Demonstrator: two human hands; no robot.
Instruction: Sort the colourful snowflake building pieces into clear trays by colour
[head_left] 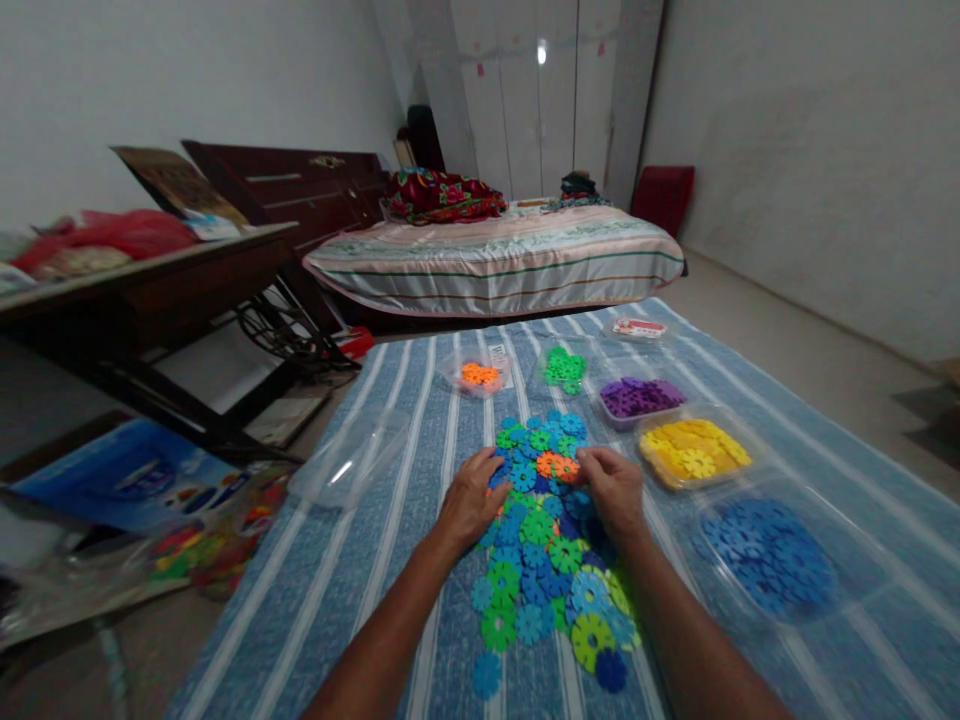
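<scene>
A loose pile of toothed plastic snowflake discs (535, 527), mostly blue and green, spreads over the striped cloth. My right hand (615, 492) is at the pile's right side, its thumb and fingers pinching the edge of some orange snowflake discs (556, 466). On the left side of the pile rests my left hand (471, 498), with thumb and forefinger apart. Bits of orange show beside its thumb, partly hidden by the hand. To the right stand clear tubs of purple discs (641, 397), yellow discs (696, 452) and blue discs (769, 555).
Behind the pile are a tub of orange discs (480, 376) and a tub of green discs (565, 369). A clear lid or tray (351, 458) lies at left, a labelled clear container (638, 328) at the far right. Beyond are a bed (495, 262) and a side table (150, 265).
</scene>
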